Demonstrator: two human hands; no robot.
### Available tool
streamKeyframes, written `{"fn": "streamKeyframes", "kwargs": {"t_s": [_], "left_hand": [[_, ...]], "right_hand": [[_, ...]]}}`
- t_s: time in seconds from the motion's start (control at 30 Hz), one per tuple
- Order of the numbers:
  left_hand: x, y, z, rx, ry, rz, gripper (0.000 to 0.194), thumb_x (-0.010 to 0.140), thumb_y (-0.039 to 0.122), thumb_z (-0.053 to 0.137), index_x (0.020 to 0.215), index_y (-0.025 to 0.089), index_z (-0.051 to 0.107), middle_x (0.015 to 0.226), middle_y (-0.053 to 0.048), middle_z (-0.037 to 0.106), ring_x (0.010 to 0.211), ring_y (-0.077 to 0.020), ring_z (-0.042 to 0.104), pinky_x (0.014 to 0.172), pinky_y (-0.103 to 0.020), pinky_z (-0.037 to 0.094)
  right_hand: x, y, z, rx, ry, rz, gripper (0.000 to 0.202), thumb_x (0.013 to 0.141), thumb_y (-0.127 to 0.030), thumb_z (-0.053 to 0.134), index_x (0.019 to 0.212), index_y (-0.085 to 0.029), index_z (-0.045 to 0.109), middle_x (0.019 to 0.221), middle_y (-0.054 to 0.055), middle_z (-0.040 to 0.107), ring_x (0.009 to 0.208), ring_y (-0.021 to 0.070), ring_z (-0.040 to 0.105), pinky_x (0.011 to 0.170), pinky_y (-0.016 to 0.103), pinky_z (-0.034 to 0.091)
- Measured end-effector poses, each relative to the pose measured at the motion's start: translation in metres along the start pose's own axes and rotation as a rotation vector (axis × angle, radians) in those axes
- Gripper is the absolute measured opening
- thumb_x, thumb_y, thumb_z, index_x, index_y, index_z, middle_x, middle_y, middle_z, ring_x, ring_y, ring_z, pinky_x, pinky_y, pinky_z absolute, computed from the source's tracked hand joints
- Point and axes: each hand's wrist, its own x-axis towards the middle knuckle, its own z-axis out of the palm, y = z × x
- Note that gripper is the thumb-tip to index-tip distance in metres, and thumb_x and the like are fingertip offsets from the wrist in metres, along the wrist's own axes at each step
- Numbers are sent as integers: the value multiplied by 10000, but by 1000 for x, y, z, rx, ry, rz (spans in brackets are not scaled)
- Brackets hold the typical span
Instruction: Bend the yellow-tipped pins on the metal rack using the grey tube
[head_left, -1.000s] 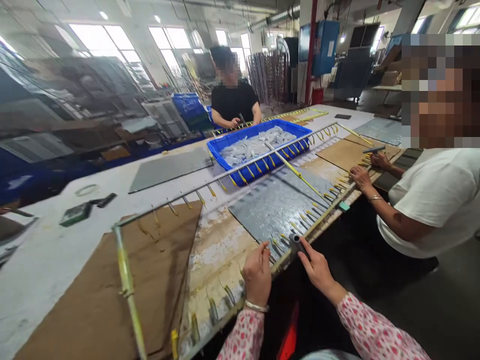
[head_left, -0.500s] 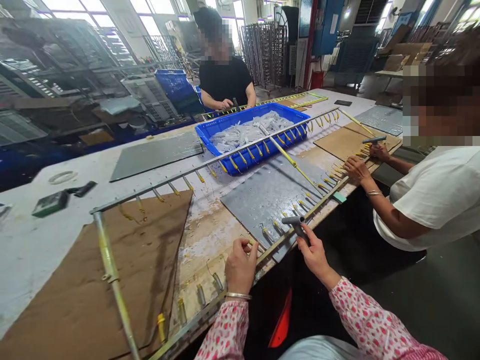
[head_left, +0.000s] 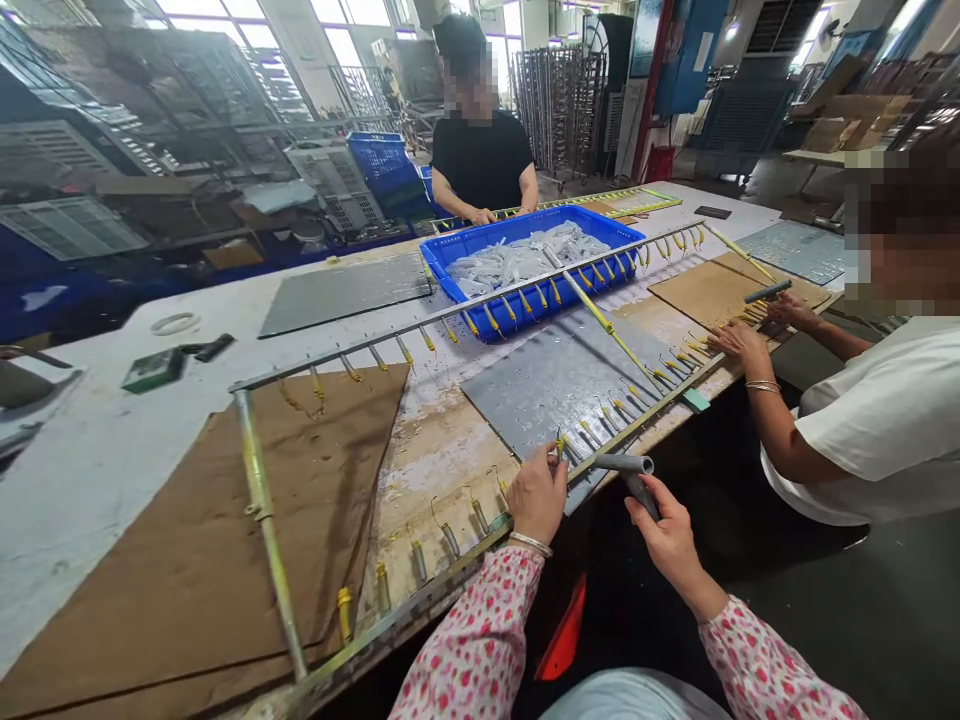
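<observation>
My left hand point(head_left: 536, 497) is closed at the near rail of a long metal frame point(head_left: 450, 590), thumb and forefinger pinched on a small yellow-and-grey hook point(head_left: 559, 446) with a thin wire tip. The lower end of that hook is hidden by the fingers. In my right hand point(head_left: 670, 540) is a grey T-shaped pipe hammer point(head_left: 624, 463), gripped by its handle. Its head lies just above the rail, right of my left hand, one hollow end facing me. Similar hooks point(head_left: 450, 540) line the near rail on both sides of my left hand.
A blue crate point(head_left: 491, 325) of clear plastic pieces stands under the frame's far rail. Grey sheet point(head_left: 510, 385) and brown board point(head_left: 300, 510) cover parts of the table. One co-worker point(head_left: 862, 400) sits at right, hands at the same frame; another point(head_left: 484, 155) works across the table.
The view has swung left. My left hand has moved slightly right and forward along the rail, the hook now showing above its fingers. The pipe hammer has turned and dropped a little.
</observation>
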Motion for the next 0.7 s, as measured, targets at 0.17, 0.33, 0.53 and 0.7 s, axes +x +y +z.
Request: {"fn": "streamKeyframes", "kwargs": {"t_s": [0.17,0.33,0.53,0.7], "left_hand": [[4,-1,6,-46,18,131,119,922,260,600,1024,218,646,928,-24,706,852,-194,647,735,-270,441],[11,-7,13,-104,-11,334,105,940,231,557,963,214,658,961,-18,693,914,-186,629,804,-280,458],[10,-11,18,-15,27,438,205,984,256,472,990,200,670,926,-42,680,903,-205,605,806,-304,453],[10,-11,21,68,60,463,254,995,259,433,999,185,676,901,-57,667,887,-222,579,793,-324,443]], "right_hand": [[0,5,-6,13,2,55,385,868,-422,600,1144,-154,607,660,-5,619,551,153,564,553,276,474],[4,-3,-8,13,-18,91,344,888,-409,585,1135,-171,599,659,-11,634,592,158,596,603,273,490],[14,-8,-12,-59,18,24,316,889,-406,592,1093,-177,663,940,55,705,829,209,645,752,314,517],[20,-10,-14,-3,16,38,342,895,-380,595,1172,-182,629,897,50,697,744,189,646,627,279,516]]}}
